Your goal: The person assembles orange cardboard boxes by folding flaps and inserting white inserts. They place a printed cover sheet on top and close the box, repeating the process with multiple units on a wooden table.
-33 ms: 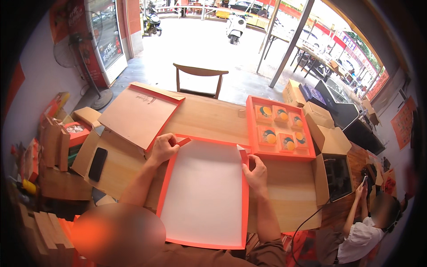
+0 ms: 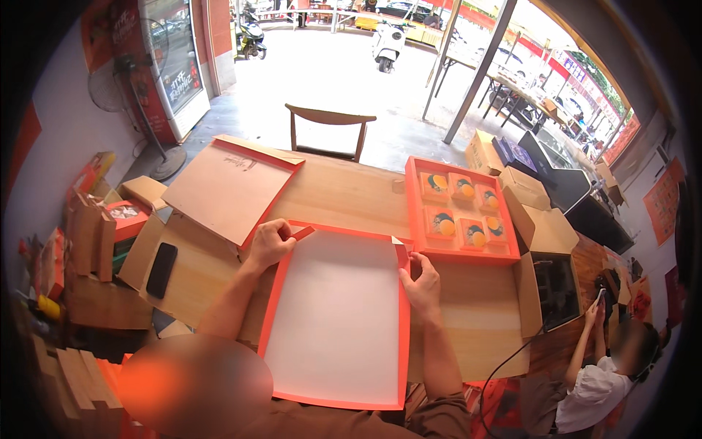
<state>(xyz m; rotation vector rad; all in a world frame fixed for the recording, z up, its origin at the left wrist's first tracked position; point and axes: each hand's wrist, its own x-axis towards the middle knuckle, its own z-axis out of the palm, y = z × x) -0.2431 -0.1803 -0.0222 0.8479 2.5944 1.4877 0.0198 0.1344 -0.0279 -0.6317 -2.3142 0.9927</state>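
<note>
Only the far-right corner flap (image 2: 400, 252) has shifted slightly since the earlier frame. Orange-rimmed tray (image 2: 333, 325) lies on the table (image 2: 472, 300), centred likely for even reach. Left hand (image 2: 271, 244) pinches the far-left corner flap (image 2: 303, 233); right hand (image 2: 422, 282) clamps the far-right edge, presumably steadying it. Filled box (image 2: 411, 208) sits beyond, apparently set aside.

slight shift at one o'clock
on the orange-rimmed white panel (image 2: 335, 314), the corner flap (image 2: 401, 254) shows slightly more white than a moment ago; the right hand (image 2: 423, 284) has edged a hair toward three o'clock.
</note>
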